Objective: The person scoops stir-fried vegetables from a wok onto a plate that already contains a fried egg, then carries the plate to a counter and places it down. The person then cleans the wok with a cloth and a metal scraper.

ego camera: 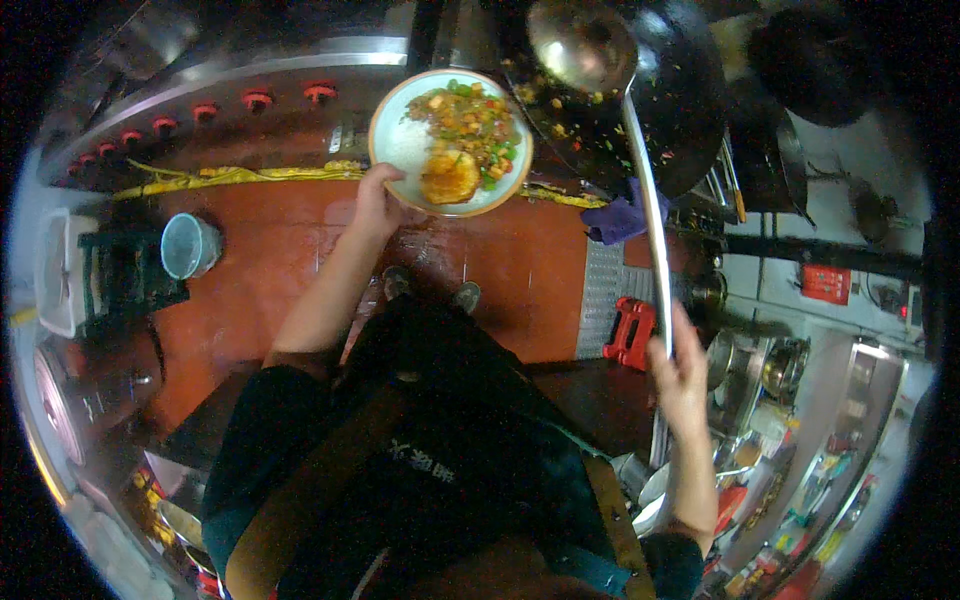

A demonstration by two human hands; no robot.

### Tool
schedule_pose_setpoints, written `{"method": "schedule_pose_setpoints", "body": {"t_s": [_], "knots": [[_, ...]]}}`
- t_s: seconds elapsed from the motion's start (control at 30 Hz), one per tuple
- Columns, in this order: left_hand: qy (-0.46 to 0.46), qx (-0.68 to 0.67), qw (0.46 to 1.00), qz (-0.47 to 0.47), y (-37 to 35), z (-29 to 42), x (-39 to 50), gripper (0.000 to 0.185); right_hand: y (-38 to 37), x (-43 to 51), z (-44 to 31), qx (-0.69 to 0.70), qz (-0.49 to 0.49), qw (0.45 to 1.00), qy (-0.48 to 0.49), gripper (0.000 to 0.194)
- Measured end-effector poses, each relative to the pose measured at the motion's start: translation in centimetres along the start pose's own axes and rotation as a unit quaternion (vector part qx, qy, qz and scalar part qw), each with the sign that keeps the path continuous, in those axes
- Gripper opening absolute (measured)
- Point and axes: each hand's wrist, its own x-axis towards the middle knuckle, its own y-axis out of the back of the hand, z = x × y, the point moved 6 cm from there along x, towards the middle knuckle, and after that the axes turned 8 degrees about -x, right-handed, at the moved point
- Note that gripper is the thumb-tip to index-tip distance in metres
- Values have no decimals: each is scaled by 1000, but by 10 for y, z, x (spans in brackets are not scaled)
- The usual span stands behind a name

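My left hand (380,202) grips the near left rim of a round plate (405,150) with a brown edge, its thumb on the upper side. On the plate lie a diced stir-fry (472,116) with green pieces and a browned fried egg (450,178); white rice shows at the left. My right hand (681,367) is closed around the long metal handle of a wok ladle (581,45). The ladle's bowl is over a dark wok (675,135), which holds scattered food bits. A purple cloth (619,219) hangs at the wok's near side.
Red stove knobs (257,100) line the range front, above a yellow pipe (247,175). A pale blue bucket (191,245) stands at the left. On the right are a red plastic item (630,334), a metal floor grate (600,300) and shelves (832,450) with containers. The red floor (247,277) looks wet.
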Motion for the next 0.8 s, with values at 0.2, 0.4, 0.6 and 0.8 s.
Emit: {"method": "schedule_pose_setpoints", "body": {"t_s": [0.2, 0.4, 0.6, 0.8], "knots": [[-36, -2, 999, 27, 6, 3, -2, 55, 39, 147, 57, -270, 82, 957, -74, 46], [-51, -2, 998, -21, 5, 4, 3, 56, 7, 128, 74, -197, -12, 978, -71, 50], [-73, 14, 997, -24, 9, 3, 2, 58, 7, 165, 67, -254, 45, 965, 57, 50], [-60, -6, 998, -23, 4, 6, 2, 58, 1, 197, 72, -443, 70, 890, 81, 62]]}}
